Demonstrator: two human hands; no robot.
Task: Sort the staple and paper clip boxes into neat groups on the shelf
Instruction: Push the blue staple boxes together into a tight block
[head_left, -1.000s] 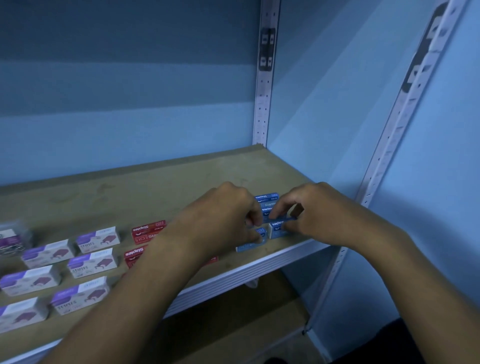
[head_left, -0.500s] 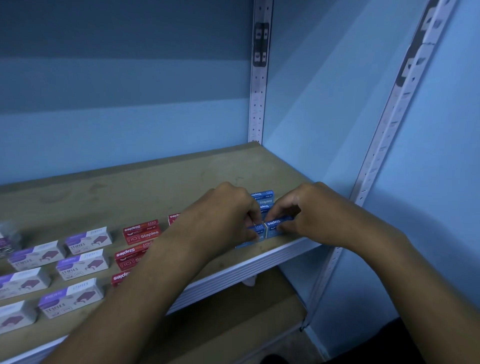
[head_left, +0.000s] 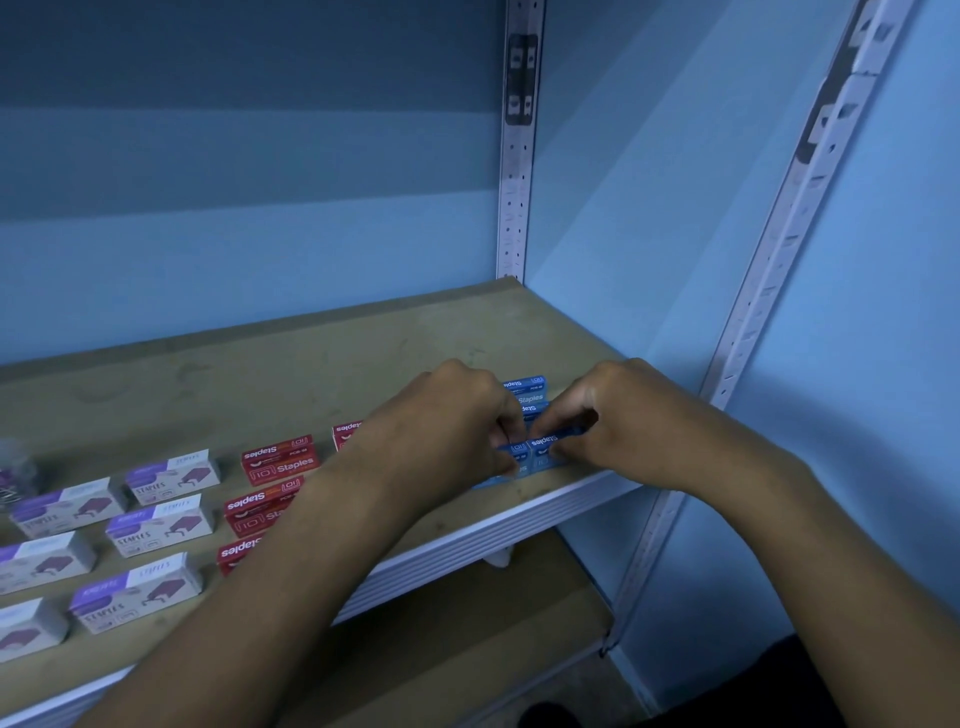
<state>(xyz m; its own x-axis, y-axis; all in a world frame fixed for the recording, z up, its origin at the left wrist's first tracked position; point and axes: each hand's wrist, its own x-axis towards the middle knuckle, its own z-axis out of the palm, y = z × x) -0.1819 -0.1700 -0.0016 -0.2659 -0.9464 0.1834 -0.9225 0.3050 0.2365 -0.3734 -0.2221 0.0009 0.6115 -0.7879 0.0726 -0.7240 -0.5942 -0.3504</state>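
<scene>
Left hand (head_left: 447, 415) and right hand (head_left: 628, 415) met at the wooden shelf (head_left: 291, 384) front edge, each pinching small blue cardboard boxes (head_left: 545, 447). Red boxes (head_left: 278, 460) and purple-white boxes (head_left: 161, 525) lay in rows to the left.

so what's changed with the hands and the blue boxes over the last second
Very little. Both hands have stayed on the blue staple boxes at the shelf's front right. The left hand and right hand keep their fingers pinched on the front pair, nudging them together. The red boxes and purple-and-white boxes lie as before.
</scene>
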